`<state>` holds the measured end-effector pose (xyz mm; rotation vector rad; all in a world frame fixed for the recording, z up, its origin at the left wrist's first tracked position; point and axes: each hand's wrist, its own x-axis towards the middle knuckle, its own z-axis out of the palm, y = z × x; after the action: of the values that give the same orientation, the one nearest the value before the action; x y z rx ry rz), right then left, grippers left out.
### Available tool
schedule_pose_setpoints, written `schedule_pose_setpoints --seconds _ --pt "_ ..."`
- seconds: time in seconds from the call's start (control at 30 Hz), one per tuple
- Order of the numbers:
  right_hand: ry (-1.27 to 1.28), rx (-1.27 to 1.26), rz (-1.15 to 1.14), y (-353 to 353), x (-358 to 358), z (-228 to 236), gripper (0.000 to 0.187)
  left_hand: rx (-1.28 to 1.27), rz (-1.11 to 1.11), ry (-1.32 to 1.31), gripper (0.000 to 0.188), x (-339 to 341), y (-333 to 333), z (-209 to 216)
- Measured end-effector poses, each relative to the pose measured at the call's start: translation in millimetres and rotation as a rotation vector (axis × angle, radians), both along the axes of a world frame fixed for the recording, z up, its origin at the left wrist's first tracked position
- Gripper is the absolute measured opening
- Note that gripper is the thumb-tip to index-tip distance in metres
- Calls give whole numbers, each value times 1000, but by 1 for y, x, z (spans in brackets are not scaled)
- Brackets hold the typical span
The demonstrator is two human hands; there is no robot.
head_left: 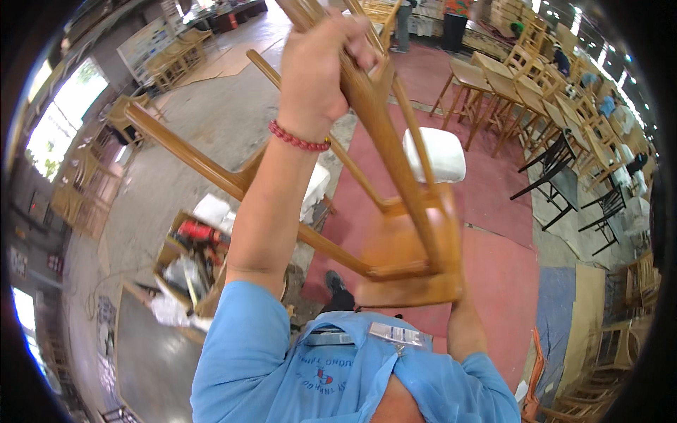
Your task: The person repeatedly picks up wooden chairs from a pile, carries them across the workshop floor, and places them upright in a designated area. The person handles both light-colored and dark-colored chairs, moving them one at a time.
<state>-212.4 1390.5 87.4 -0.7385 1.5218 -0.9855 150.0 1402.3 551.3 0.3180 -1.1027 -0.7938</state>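
Observation:
A glossy brown wooden chair (395,236) is lifted and tilted in front of my body, its legs pointing upward and away. My left hand (326,67), with a red bead bracelet at the wrist, is raised high and wrapped around one of the chair's legs. On the right my forearm (467,331) reaches up to the lower edge of the chair, close to my chest. My right hand itself is hidden behind that edge, so its fingers cannot be seen.
A white padded-looking piece (434,156) lies on the red floor covering (493,218). To the left stands an open cardboard box (166,257) with a red tool (201,231) and plastic bags. Rows of wooden chairs (504,84) and black chairs (553,180) stand right. People (457,21) are far back.

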Motion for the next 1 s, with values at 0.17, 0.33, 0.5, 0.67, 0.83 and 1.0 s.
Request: schedule_pose_setpoints --seconds 0.17,0.33,0.5,0.67,0.83,1.0 --pt "407 276 349 35 5 -48 37 261 23 -227 16 76 -88 -39" --pt "868 587 934 90 -8 -75 39 444 223 -373 18 174 -106 -100" --pt "832 681 1341 2 21 -76 42 657 438 -421 22 241 -67 -167" --pt "639 295 1077 -186 162 -27 50 831 846 -332 20 257 14 -233" --pt "-116 -386 1213 -312 371 101 85 806 1079 -110 17 237 36 -260" --pt "29 -350 1509 -347 475 200 46 777 1278 8 16 236 11 -251"
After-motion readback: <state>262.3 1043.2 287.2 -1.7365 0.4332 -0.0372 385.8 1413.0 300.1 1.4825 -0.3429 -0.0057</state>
